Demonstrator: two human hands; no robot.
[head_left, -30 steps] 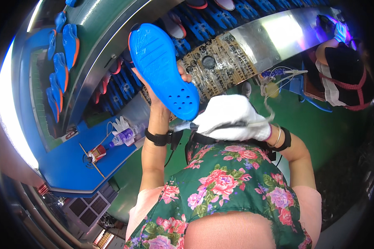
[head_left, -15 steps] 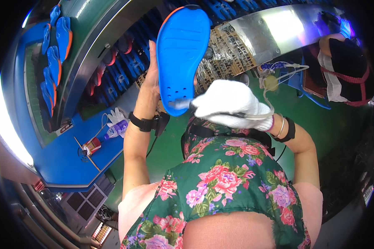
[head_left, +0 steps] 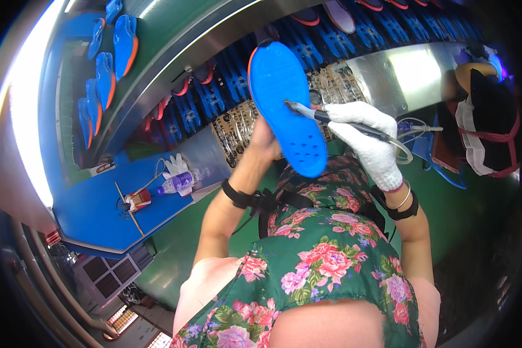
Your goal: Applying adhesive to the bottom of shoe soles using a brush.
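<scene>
A blue shoe sole with an orange edge and small holes at its heel end is tilted in front of me, heel nearest me. My left hand, bare, grips it by its left side, with most fingers hidden behind. In a white knit glove, my right hand is closed round a brush with a dark handle. Its tip meets the sole's surface around the middle. From the handle's rear end a clear tube curves away beside the glove.
Behind the sole runs a conveyor with blue racks and pink-edged pieces. Several blue soles lie at the upper left. On a blue table are a bottle, a glove and a red can. Another person's arm shows at right.
The brush tip has gone from the sole's heel end to its middle. My left hand and the sole sit lower and further right, and the sole leans the other way. The whole view has shifted.
</scene>
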